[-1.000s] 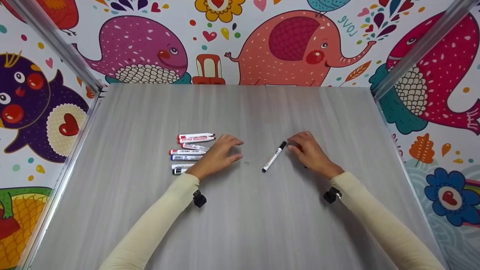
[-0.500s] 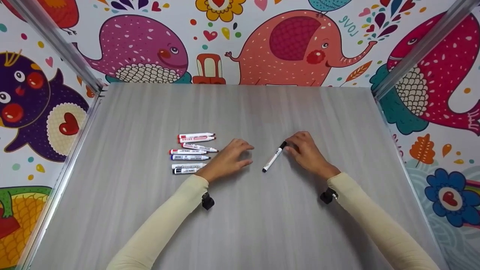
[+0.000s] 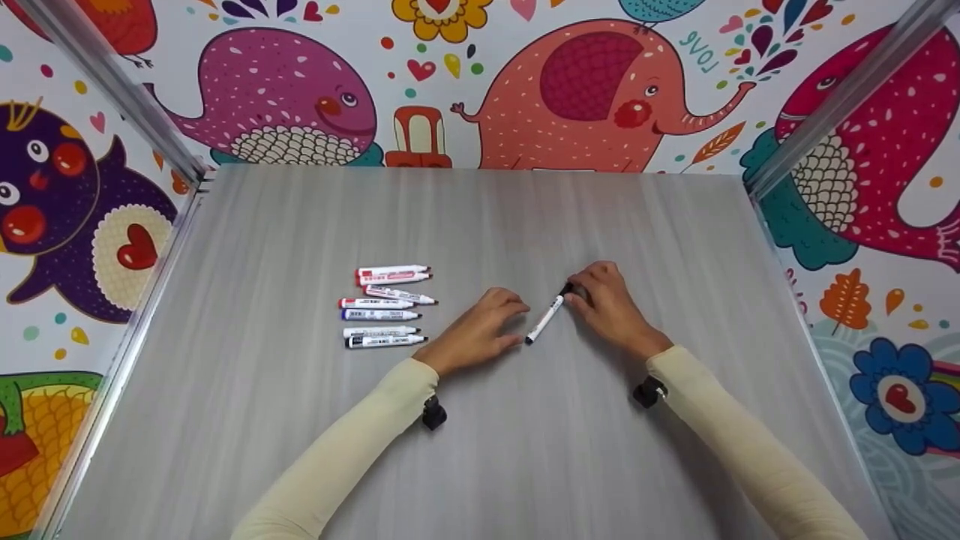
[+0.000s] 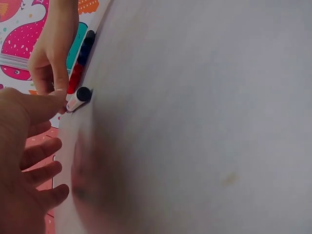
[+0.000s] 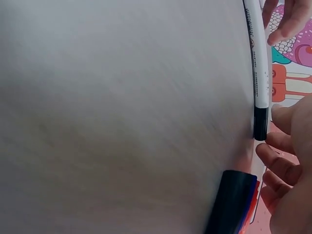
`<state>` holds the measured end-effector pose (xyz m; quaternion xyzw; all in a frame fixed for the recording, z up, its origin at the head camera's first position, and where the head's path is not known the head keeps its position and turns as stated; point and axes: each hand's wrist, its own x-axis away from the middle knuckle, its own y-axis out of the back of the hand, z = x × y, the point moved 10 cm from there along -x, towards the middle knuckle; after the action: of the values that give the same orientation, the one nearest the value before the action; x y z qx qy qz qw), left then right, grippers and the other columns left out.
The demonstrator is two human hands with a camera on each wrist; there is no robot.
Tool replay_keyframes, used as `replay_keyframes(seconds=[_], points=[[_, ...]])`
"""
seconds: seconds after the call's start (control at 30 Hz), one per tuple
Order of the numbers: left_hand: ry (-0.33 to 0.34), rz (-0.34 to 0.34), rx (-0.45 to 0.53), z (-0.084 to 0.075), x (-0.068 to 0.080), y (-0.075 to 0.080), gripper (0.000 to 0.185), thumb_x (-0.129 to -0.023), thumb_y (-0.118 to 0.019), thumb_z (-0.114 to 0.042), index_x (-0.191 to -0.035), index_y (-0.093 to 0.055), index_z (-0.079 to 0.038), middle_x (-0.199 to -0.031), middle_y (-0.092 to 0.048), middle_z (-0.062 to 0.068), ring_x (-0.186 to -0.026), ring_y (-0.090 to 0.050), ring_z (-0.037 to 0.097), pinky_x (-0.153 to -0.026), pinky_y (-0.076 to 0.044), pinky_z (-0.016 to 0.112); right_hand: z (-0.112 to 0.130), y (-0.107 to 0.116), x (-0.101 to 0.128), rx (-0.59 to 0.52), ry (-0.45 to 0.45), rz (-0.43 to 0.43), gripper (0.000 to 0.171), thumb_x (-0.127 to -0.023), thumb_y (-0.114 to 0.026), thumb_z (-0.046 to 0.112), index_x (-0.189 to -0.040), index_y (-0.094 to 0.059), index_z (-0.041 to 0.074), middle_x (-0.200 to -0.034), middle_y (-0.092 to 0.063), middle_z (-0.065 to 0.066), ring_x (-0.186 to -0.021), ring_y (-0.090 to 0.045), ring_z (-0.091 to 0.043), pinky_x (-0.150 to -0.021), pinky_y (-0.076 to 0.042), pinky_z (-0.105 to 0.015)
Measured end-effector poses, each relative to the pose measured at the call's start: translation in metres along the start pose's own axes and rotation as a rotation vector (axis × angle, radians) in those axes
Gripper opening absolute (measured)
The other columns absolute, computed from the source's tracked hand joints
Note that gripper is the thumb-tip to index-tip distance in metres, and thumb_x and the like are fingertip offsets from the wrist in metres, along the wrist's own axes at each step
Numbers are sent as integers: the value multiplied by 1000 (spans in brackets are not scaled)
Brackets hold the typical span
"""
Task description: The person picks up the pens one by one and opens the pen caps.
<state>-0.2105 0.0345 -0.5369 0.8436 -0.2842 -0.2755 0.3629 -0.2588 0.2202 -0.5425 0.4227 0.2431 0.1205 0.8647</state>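
Observation:
A white marker (image 3: 545, 319) with a black cap and black end lies slantwise on the table between the two hands. My right hand (image 3: 609, 306) is at its capped end, with fingertips (image 5: 278, 141) beside the black cap (image 5: 261, 124); whether they touch it I cannot tell. To the left of the marker my left hand (image 3: 480, 328) hovers with fingers spread, its thumb close to the marker's lower end. Black, blue and red marker caps (image 5: 231, 202) stand in a row by the right hand, hidden behind it in the head view.
Several capless-looking markers lie side by side at the left: red-ended ones (image 3: 394, 274), a blue-ended one (image 3: 381, 315) and black-ended ones (image 3: 386, 341). The grey table (image 3: 480, 225) ends at a printed back wall (image 3: 585, 90), with metal posts (image 3: 810, 112) at its corners.
My left hand has moved right, away from the row of markers and towards the single marker. My right hand has shifted slightly left, onto the marker's capped end. The marker stays put.

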Motion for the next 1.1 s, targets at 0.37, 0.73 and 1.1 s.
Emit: replay_keyframes(seconds=[0.37, 0.73, 1.1], points=[[2, 5, -68, -4, -7, -19, 47, -97, -86, -14, -138, -70, 3, -138, -64, 15, -136, -55, 32, -120, -44, 43, -3, -6, -2, 61, -94, 42, 31, -103, -80, 16, -123, -75, -6, -116, -68, -21, -123, -51, -44, -103, -39, -62], [24, 23, -187, -4, -10, -28, 44, -98, -86, -19, -137, -72, -3, -137, -66, 11, -135, -55, 30, -120, -42, 42, 3, -7, -2, 108, -59, 30, 32, -103, -80, 18, -122, -74, -7, -112, -65, -22, -119, -50, -45, -91, -38, -55], [43, 47, -135, -3, -6, -28, 50, -98, -87, -22, -140, -70, -2, -140, -64, 12, -137, -53, 29, -121, -42, 42, 5, -6, -1, 52, -113, 51, 31, -105, -78, 19, -121, -76, -7, -115, -67, -21, -123, -50, -41, -101, -44, -55]])
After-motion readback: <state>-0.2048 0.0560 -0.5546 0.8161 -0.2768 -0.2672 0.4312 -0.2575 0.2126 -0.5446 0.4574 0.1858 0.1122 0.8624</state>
